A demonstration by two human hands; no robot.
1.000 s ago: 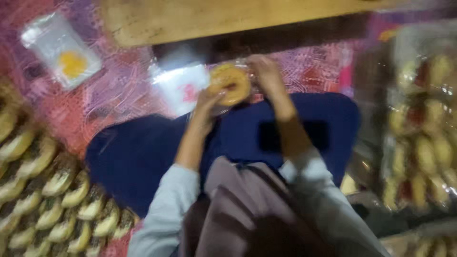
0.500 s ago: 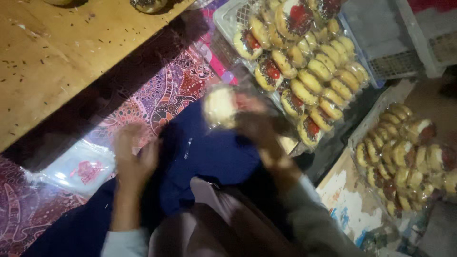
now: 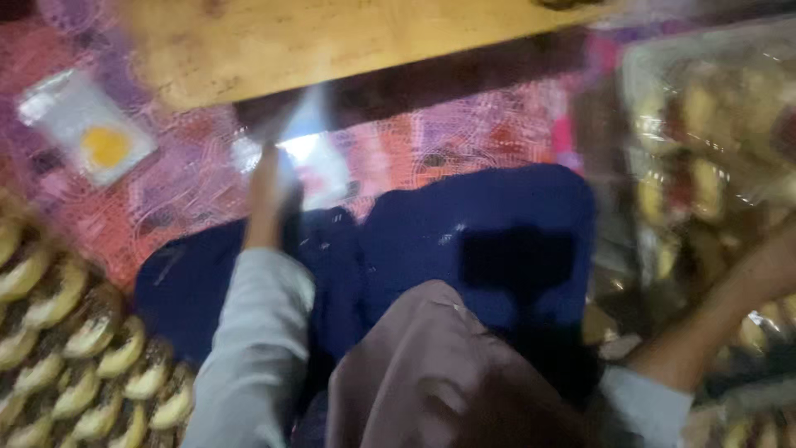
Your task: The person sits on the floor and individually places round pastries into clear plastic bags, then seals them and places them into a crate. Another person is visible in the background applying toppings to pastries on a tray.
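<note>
The left hand is reaching far toward a clear bag lying on the patterned mat just near the desk; blur is hiding its grip. The right forearm is stretching right over a tray of pastries, its hand lying out of frame.

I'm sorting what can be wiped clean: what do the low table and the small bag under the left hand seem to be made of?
The table looks like bare, matt wood: yellowish, speckled with dark marks. The bag by the left hand seems thin clear plastic, glossy, catching bright glare. Motion blur leaves both uncertain.
</note>
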